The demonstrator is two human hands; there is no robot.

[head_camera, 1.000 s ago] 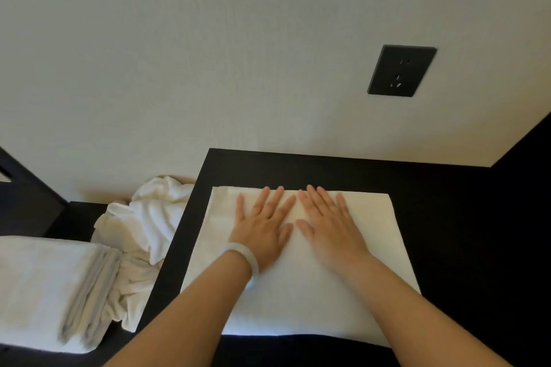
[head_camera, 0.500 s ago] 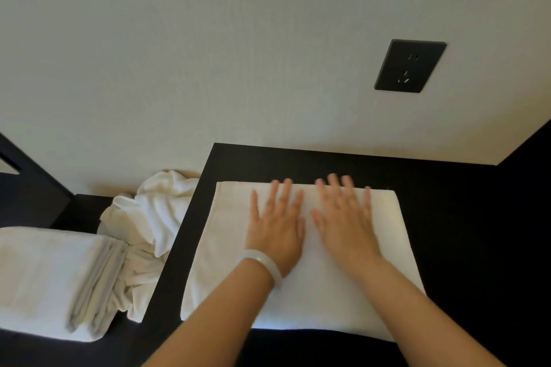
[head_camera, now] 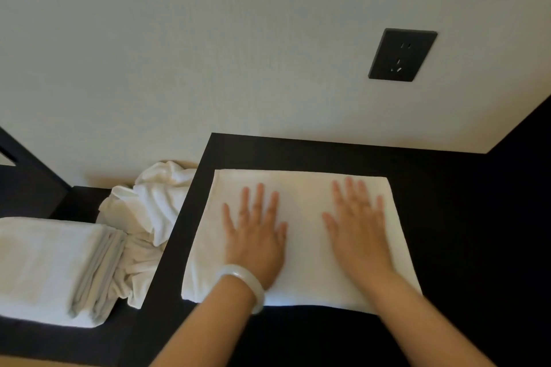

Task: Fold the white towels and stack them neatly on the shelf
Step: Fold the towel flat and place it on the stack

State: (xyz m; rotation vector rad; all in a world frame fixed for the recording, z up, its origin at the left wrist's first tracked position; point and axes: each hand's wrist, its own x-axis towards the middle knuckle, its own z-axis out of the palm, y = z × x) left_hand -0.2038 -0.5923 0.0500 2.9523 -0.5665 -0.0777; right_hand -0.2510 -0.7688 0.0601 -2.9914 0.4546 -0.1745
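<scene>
A folded white towel (head_camera: 301, 202) lies flat on the black upper surface (head_camera: 447, 217) by the wall. My left hand (head_camera: 256, 235), with a pale bangle on its wrist, presses flat on the towel's left half, fingers spread and straight. My right hand (head_camera: 357, 229) presses flat on the right half, fingers also straight. On the lower black surface at the left sits a stack of folded white towels (head_camera: 44, 268). A crumpled heap of unfolded white towels (head_camera: 149, 217) lies between that stack and the upper surface.
A pale wall (head_camera: 238, 53) rises behind the black surface, with a black power socket (head_camera: 401, 55) at the upper right. A dark panel (head_camera: 524, 134) closes the right side. A dark angled frame (head_camera: 24, 158) stands at the far left.
Both hands lay side by side near the towel's middle and have slid apart, the left toward the left half and the right toward the right half, flat on the cloth.
</scene>
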